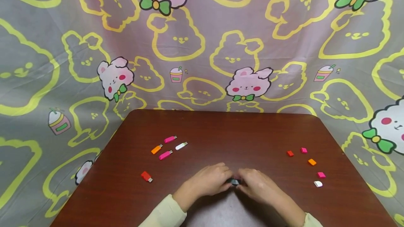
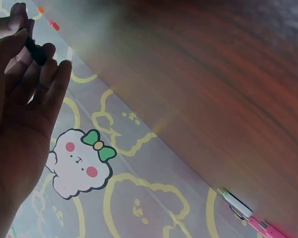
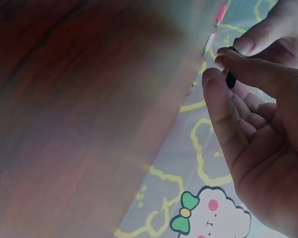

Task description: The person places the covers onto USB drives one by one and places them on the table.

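Observation:
Near the front of the brown table, my left hand point(image 1: 209, 179) and right hand point(image 1: 260, 185) meet over a small black USB stick point(image 1: 234, 181). Thumb and fingers of both hands pinch it from either side, covering most of it. In the left wrist view, the dark end of the black USB stick point(image 2: 37, 53) pokes out below the left thumb. The right wrist view shows a sliver of the black USB stick point(image 3: 231, 80) between the fingertips.
Left on the table point(image 1: 227, 129) lie uncapped USB sticks: pink point(image 1: 170, 139), orange point(image 1: 156, 149), white point(image 1: 181, 146), another pink point(image 1: 165, 155) and red point(image 1: 146, 177). Loose caps lie right: red point(image 1: 290, 153), pink point(image 1: 304, 150), orange point(image 1: 312, 162), white point(image 1: 318, 184). Patterned cloth point(image 1: 202, 45) hangs behind.

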